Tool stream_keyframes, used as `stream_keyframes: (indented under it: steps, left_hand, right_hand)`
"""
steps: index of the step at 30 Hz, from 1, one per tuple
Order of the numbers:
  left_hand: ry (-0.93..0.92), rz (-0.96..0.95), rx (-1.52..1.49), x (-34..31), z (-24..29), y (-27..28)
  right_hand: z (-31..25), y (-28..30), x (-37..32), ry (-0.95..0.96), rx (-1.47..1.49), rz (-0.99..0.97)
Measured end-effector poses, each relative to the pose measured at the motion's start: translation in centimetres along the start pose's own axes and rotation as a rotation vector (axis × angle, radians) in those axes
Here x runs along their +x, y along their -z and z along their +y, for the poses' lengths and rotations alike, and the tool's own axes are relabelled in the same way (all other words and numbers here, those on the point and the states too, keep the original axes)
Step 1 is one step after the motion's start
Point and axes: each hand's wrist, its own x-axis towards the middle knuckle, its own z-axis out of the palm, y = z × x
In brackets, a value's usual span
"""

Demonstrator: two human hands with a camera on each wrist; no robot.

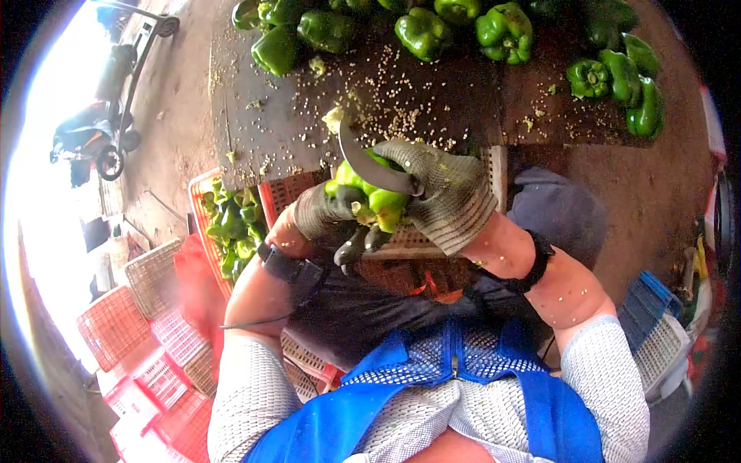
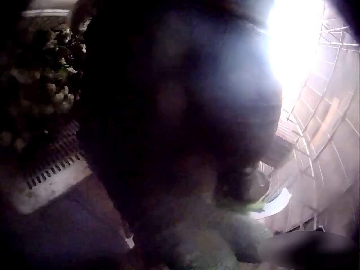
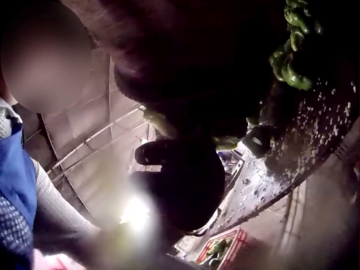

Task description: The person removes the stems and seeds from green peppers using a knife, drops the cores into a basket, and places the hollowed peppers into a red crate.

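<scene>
At the table's near edge, my gloved left hand [image 1: 340,220] grips a green bell pepper [image 1: 382,202] from below, its dark fingertips curled under the fruit. My gloved right hand [image 1: 440,193] holds a curved dark knife [image 1: 369,168], whose blade arcs over the top of the pepper. A pale core piece [image 1: 333,118] sits at the knife's tip. The left wrist view is dark and blurred, showing only the back of the glove [image 2: 169,112]. In the right wrist view the right hand [image 3: 191,84] is a dark mass.
The dark table [image 1: 293,116] is strewn with seeds, and several whole green peppers [image 1: 424,31] lie along its far side. A red crate [image 1: 202,193] of cut pepper pieces stands at the left, with stacked crates [image 1: 147,347] below it. A blue crate [image 1: 652,305] is at the right and a scooter [image 1: 96,139] at the far left.
</scene>
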Motion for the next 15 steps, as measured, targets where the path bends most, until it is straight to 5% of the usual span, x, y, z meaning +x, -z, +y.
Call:
stream_keyframes:
  steps: [2, 7, 10, 12, 15]
  left_hand:
    - [-0.147, 0.160, -0.023, 0.6, -1.1, -2.4]
    - [0.015, 0.162, -0.141, -1.0, 0.1, -4.1]
    - [-0.423, 0.038, 0.286, 0.8, 0.8, -3.8]
    - [-0.502, -0.036, 0.410, 1.2, 0.8, -4.2]
    - [-0.270, -0.026, 0.303, -0.3, 1.2, -7.6]
  right_hand:
    - [0.1, 0.3, -0.2, -0.034, -0.069, -0.026]
    - [-0.8, 0.9, 0.3, 0.055, -0.003, 0.020]
    - [-1.3, 0.9, 0.6, -0.001, 0.146, -0.018]
    - [-1.1, 1.1, 0.8, -0.103, 0.342, -0.084]
    - [1.7, -0.7, 0.5, -0.211, 0.478, -0.025]
